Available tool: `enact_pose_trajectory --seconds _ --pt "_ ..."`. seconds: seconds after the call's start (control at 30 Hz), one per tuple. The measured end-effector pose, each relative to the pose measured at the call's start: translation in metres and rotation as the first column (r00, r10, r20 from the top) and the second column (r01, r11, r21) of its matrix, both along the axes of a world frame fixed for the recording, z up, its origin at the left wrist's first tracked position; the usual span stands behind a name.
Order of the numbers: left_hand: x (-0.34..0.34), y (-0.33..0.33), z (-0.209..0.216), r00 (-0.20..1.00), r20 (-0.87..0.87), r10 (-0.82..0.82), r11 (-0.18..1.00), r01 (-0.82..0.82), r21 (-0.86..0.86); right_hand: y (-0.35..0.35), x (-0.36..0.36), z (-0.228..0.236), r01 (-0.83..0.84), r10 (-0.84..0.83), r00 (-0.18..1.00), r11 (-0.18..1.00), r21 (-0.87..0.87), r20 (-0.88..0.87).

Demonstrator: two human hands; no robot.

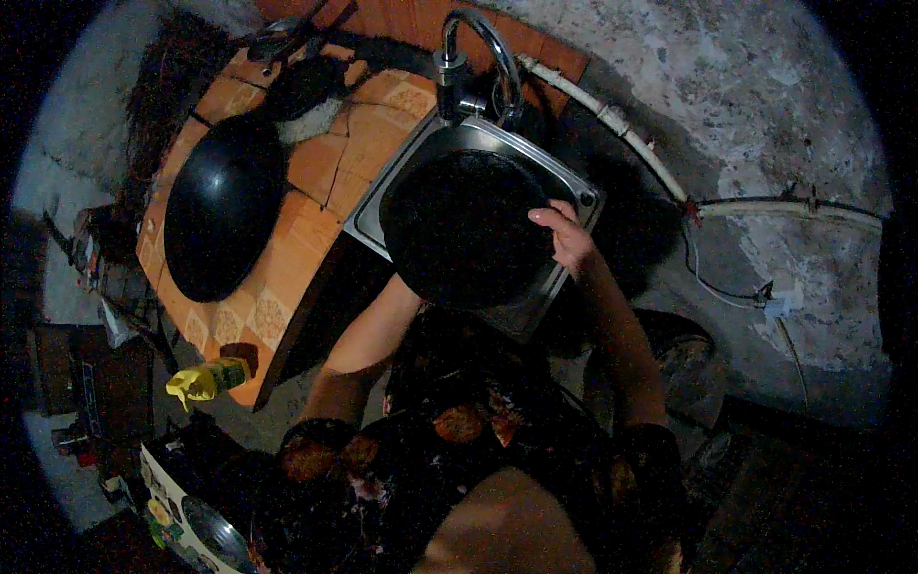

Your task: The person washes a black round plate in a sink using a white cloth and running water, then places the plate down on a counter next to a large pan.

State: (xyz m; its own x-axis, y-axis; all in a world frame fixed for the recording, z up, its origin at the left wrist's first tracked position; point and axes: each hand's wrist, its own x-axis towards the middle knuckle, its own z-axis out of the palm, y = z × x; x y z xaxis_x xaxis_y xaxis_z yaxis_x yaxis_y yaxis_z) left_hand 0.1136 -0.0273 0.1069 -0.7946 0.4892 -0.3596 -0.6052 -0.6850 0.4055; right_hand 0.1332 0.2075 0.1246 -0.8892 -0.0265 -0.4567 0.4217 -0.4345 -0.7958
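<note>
A big round black pan [469, 225] is held over the steel sink [378, 203], covering most of its basin. My right hand [570, 237] grips the pan's right rim, the thumb lying over the edge and the other fingers mostly out of sight. From the lower left my left forearm [368, 335] runs up to the near left edge of the pan. The left hand itself is hidden behind the pan, so its fingers cannot be seen. Above the far rim stands a curved chrome faucet [483, 33]; no water can be made out.
On the tiled counter [316, 225] to the left lies a large dark dome-shaped pan or lid [227, 206]. A yellow bottle [206, 381] lies near the counter's front corner. White pipe [622, 134] runs along the rough wall. A stove [196, 521] shows at lower left.
</note>
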Motion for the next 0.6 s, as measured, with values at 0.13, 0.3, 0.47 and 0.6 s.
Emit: enact_pose_trajectory --seconds 0.13,0.3,0.47,0.6 --pt "-0.004 0.007 0.003 1.000 -0.008 -0.024 1.000 0.024 0.000 0.046 -0.019 -0.077 -0.027 0.325 0.808 0.853 0.521 -0.491" --pt "-0.004 0.002 -0.001 1.000 -0.009 0.007 1.000 -0.007 -0.008 0.031 -0.029 -0.008 -0.190 0.267 0.937 0.930 0.314 -0.224" --pt "-0.006 0.006 0.001 1.000 -0.019 -0.001 1.000 0.000 -0.014 0.076 -0.037 -0.008 0.339 0.296 0.743 0.606 0.719 -0.600" --pt "-0.007 0.011 -0.004 1.000 -0.014 0.016 1.000 -0.016 -0.020 -0.007 -0.015 0.074 0.153 0.371 0.747 0.712 0.685 -0.552"
